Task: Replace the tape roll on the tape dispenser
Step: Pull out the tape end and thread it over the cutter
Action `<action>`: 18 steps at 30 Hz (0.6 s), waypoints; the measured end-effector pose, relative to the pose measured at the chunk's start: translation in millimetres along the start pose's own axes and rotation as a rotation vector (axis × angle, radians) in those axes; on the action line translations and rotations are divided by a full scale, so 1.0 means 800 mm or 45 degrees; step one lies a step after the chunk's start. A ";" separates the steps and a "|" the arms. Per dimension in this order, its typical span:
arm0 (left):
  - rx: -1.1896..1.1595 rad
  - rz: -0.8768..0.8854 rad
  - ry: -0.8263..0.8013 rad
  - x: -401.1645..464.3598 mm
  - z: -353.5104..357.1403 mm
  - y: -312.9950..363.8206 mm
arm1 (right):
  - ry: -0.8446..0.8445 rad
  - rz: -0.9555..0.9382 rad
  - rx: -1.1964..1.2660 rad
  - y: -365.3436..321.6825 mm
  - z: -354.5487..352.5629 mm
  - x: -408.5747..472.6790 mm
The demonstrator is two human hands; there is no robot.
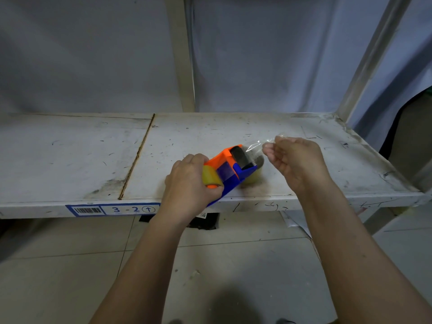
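Note:
An orange and blue tape dispenser (230,170) lies over the front edge of the white shelf (70,155). My left hand (189,183) grips its handle end, where a yellowish tape roll (210,175) sits on the orange hub. My right hand (294,160) pinches a clear strip of tape (254,146) that runs from the dispenser's black front roller up to my fingertips. A second yellowish roll (253,177) lies on the shelf behind the dispenser, mostly hidden by it.
The shelf edge carries a blue label reading 3-2 (112,209) with a barcode. Metal uprights (184,54) stand behind, one slanted post (369,57) at the right. Below are floor tiles, a black item (205,222) and white paper (297,222).

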State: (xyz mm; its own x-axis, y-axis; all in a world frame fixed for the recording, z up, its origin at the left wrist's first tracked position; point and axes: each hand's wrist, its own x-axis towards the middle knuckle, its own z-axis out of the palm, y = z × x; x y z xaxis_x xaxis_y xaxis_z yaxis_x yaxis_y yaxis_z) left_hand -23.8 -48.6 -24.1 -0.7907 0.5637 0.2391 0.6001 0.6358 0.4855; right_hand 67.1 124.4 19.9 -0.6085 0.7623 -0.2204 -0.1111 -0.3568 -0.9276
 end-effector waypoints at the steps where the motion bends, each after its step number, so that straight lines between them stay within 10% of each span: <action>1: -0.002 -0.002 0.003 0.000 0.000 0.000 | -0.027 0.022 0.048 0.000 -0.001 -0.001; 18: -0.102 0.000 -0.042 -0.004 -0.008 0.002 | 0.147 -0.048 -0.210 0.002 -0.004 0.001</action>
State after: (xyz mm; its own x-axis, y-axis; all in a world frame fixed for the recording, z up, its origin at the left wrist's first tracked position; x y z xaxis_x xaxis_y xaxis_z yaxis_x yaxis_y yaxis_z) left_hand -21.1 -53.0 -18.6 -0.7855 0.5815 0.2118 0.5872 0.5922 0.5518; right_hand 69.4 126.3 17.2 -0.5108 0.8339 -0.2089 0.0039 -0.2408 -0.9706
